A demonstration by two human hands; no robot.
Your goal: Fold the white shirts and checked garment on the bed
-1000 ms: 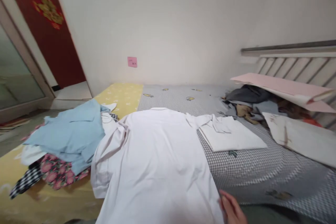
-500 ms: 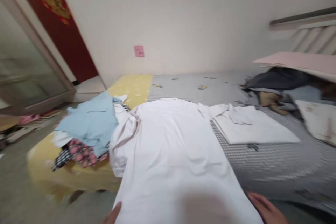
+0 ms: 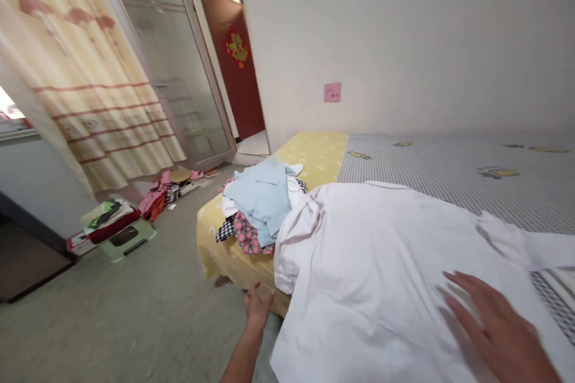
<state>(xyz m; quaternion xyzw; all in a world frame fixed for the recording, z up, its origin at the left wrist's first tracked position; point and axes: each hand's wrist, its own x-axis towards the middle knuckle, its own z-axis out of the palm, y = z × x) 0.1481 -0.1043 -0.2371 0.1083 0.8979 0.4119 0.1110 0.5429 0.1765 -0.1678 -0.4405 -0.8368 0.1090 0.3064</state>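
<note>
Two bare hands are reaching around the white collared shirt [image 3: 381, 287], which is lying across the gray checked bedsheet [image 3: 426, 161]. In the head view, the right hand [image 3: 494, 326] is stretching over the shirt with its fingers spread apart, while the left hand [image 3: 258, 305] is hanging empty beside the yellow bedsheet [image 3: 314, 152], its fingers slightly apart.

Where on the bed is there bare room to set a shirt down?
Gray checked sheet lies bare between the white shirt's collar and the wall. A yellow sheet patch shows beyond the light blue shirt pile. Crowded: that pile, with floral cloth, pressed beside the white shirt.
</note>
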